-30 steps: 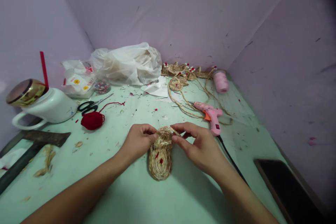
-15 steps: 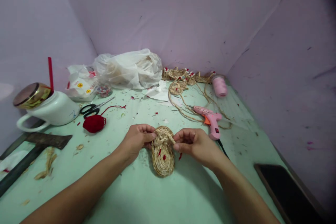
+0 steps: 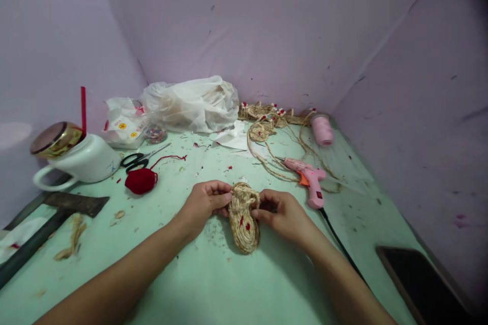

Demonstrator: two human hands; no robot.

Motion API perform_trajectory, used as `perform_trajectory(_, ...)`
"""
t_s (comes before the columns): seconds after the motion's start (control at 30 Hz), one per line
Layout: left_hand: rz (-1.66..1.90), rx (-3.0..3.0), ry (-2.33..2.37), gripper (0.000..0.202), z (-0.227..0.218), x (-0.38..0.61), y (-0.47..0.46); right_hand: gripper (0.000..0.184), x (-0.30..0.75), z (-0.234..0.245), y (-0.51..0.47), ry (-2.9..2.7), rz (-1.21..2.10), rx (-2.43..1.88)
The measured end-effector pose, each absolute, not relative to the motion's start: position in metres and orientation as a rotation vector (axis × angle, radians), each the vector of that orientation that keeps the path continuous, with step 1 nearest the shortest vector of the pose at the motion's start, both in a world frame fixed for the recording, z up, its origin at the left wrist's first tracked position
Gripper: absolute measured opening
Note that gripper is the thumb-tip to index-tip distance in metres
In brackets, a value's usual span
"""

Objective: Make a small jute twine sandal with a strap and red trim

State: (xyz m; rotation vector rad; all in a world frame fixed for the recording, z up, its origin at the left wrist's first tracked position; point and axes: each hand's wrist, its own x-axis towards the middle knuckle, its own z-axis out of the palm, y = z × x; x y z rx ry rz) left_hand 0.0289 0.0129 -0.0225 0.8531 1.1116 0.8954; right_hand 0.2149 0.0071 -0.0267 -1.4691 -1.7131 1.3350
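Between my hands is a small slipper of coiled straw rope (image 3: pixel 244 233), its toe end away from me and red yarn bits on its sole. My left hand (image 3: pixel 209 202) pinches its left edge near the strap with thumb and fingers. On the other side my right hand (image 3: pixel 277 212) is closed at the right edge, thumb against the strap's braided end; the fingertips are partly hidden behind the slipper. A pink glue gun (image 3: pixel 310 180) lies beyond my right hand. To the left rests a red yarn ball (image 3: pixel 140 181) beside black-handled scissors (image 3: pixel 137 160).
A hammer-like tool (image 3: pixel 76 203) and a white mug (image 3: pixel 86 160) stand at left. White plastic bags (image 3: pixel 190 104) lie at the back, near straw rope pieces (image 3: pixel 263 129) and a pink thread spool (image 3: pixel 322 130). A dark phone (image 3: pixel 419 282) is at front right.
The view has shifted slightly, so most things appear a little further right. My right fingers have curled in closer around the slipper's right edge and strap end. The slipper tilts a bit more.
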Motion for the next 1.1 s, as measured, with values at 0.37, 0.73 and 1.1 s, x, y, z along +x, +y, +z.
perform_trajectory(0.37, 0.889, 0.954, 0.927, 0.021, -0.017, 0.037, 0.003, 0.019, 0.221, 0.007, -0.007, -2.154, 0.865, -1.675)
perform_trajectory(0.73, 0.899, 0.974, 0.951, 0.019, -0.020, 0.036, 0.004, 0.016, 0.219, 0.015, -0.010, -2.209, 0.668, -1.859)
perform_trajectory(1.1, 0.860, 0.952, 1.068, 0.022, -0.019, 0.037, 0.005, 0.015, 0.238, 0.019, -0.009, -1.793, 0.739, -1.561)
